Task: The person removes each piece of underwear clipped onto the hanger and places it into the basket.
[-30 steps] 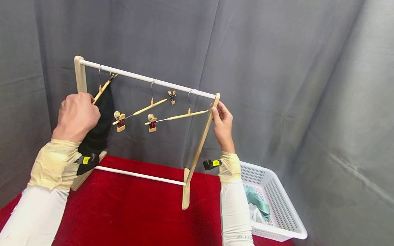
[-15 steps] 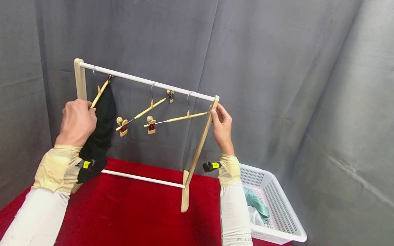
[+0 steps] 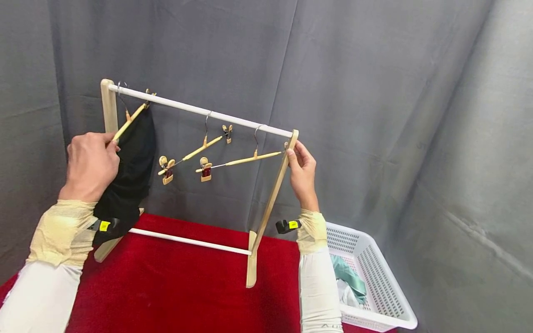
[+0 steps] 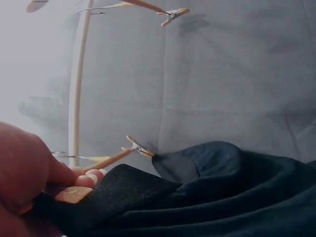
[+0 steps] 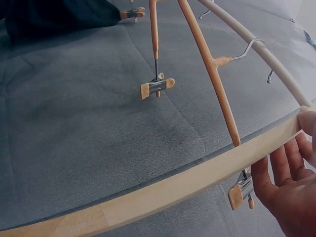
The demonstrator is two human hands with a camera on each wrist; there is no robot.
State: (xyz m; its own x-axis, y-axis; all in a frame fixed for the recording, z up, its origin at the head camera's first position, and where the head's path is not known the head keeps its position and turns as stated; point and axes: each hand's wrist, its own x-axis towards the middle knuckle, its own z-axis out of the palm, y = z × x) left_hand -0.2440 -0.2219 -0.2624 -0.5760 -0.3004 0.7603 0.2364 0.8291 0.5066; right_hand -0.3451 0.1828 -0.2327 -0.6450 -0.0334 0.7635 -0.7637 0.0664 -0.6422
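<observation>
My left hand grips the near end of a wooden clip hanger. From the hanger drapes a black garment; the left wrist view shows its far corner caught in a wooden clip, with another clip right by my fingers. The hanger's metal hook is at the left end of the rack's white rod, its tip showing above the rod. My right hand holds the top of the right wooden post, thumb on one side and fingers on the other.
Two bare clip hangers, a middle one and a right one, hang from the rod. The rack stands on a red cloth. At the right, a white basket contains green fabric and white fabric. Grey curtain surrounds the area.
My left hand has shifted left, bringing the hanger and black garment toward the rod's left end; the hook now shows above the rod. My right hand stays on the post.
</observation>
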